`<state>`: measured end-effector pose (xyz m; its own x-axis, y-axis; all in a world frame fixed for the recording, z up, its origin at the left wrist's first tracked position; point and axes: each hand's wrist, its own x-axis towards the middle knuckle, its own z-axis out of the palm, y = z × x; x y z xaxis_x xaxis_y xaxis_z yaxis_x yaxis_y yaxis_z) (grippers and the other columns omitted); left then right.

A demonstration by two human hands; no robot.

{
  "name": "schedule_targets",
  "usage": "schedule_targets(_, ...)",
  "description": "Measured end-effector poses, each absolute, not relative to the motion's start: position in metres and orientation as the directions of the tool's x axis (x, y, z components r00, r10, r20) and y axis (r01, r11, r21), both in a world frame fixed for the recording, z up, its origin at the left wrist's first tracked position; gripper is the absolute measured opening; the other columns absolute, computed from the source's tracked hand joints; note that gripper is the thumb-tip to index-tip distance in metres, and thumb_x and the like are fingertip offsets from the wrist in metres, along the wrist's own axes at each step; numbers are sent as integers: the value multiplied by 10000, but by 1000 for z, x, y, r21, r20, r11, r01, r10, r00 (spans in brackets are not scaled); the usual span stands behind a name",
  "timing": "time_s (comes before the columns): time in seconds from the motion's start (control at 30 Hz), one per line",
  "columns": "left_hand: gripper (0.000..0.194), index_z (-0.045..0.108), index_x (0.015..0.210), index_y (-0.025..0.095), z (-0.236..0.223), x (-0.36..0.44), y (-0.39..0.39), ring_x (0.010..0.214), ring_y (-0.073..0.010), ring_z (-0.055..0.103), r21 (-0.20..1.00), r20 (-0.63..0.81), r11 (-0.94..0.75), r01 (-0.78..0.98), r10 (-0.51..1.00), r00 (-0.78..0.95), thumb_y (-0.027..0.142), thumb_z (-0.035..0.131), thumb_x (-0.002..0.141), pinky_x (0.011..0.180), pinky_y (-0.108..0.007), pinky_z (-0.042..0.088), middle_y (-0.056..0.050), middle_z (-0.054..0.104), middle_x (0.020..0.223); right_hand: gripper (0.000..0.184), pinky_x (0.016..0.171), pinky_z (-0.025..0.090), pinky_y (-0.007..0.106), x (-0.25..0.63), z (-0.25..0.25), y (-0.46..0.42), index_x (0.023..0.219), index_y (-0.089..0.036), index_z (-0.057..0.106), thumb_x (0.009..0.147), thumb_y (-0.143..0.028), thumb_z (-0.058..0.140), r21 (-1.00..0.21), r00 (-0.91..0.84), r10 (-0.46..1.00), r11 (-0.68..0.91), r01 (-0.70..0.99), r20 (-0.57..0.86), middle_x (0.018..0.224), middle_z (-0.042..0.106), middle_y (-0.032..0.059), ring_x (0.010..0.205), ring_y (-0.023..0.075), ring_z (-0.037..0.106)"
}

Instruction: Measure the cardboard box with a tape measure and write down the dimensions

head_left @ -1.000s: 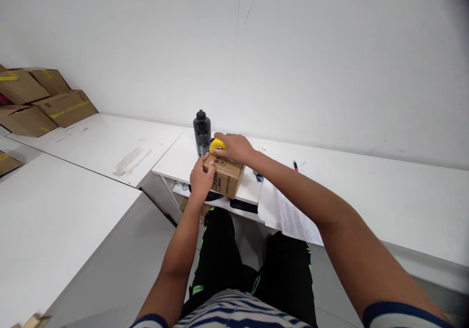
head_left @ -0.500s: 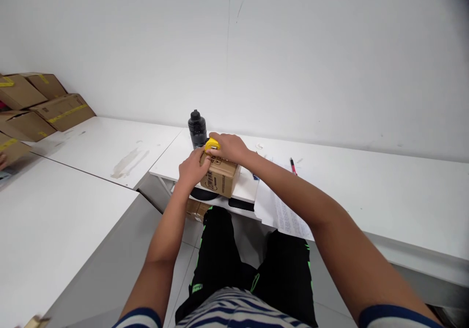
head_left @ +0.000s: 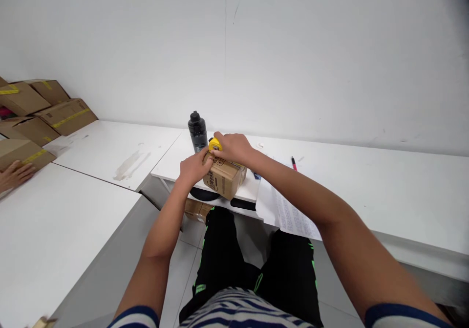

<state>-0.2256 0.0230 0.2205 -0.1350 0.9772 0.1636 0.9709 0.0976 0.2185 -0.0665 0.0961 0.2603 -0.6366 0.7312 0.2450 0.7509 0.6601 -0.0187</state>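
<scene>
A small cardboard box (head_left: 224, 180) with dark print rests on the white table close to its front edge. My left hand (head_left: 195, 167) is closed on the box's left end, thumb along its top and the other fingers partly hidden. In my right hand (head_left: 235, 148) is a yellow tape measure (head_left: 215, 144), held just over the far left part of the box, near my left fingertips. Whether its blade is pulled out I cannot tell. Right behind the tape measure stands a dark water bottle (head_left: 198, 131).
Printed sheets (head_left: 289, 215) lie right of the box, with a red and black pen (head_left: 293, 163) beyond them. Several taped cartons (head_left: 68, 116) are stacked at the far left. Another person's hand (head_left: 16, 175) rests against a carton there. A wall closes off the back.
The small box has shifted slightly right and turned a little, with both hands and the tape measure along. At the left, the other person's hand and carton have come further into view.
</scene>
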Motion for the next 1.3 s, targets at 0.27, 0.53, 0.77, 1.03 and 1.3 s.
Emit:
schedule_targets(0.27,539,432,1475,363,228,-222,30,990,-317,702,59,124,31,998,992,-38,513,300,975,820,-402,499,-80,747,1111,550,589,347,304,-54,257,97,1332,-207,480,900,-546,500,-66,-598,760,630,774,254,1050,746,116,869,296,689)
schedule_targets(0.53,586,369,1528,298,228,-223,35,1027,-326,695,40,62,-8,999,998,5,483,222,992,850,-409,496,-119,737,1128,583,610,359,305,-52,260,91,1384,-217,458,888,-517,519,-81,-587,771,620,780,248,1049,744,116,893,301,688)
schedule_targets(0.77,587,328,1555,318,225,-224,38,1031,-328,693,79,61,-17,997,998,12,456,227,993,863,-418,495,-120,731,1153,512,622,349,293,-47,262,84,1335,-249,506,892,-506,516,-90,-574,786,605,791,230,1057,740,101,916,283,681)
schedule_targets(1.03,600,320,1560,331,232,-222,40,1085,-323,677,32,4,15,999,1000,-15,486,248,985,916,-416,472,-111,714,1223,503,583,320,285,10,269,53,1308,-302,541,879,-564,512,-117,-547,827,561,820,133,975,748,58,824,257,674)
schedule_targets(1.3,608,283,1569,316,243,-221,44,1059,-316,683,-139,-32,-48,989,999,44,490,204,992,870,-401,473,-127,720,1185,554,528,297,289,61,245,7,1397,-273,455,915,-544,482,-83,-457,883,466,881,106,1049,756,63,823,260,694)
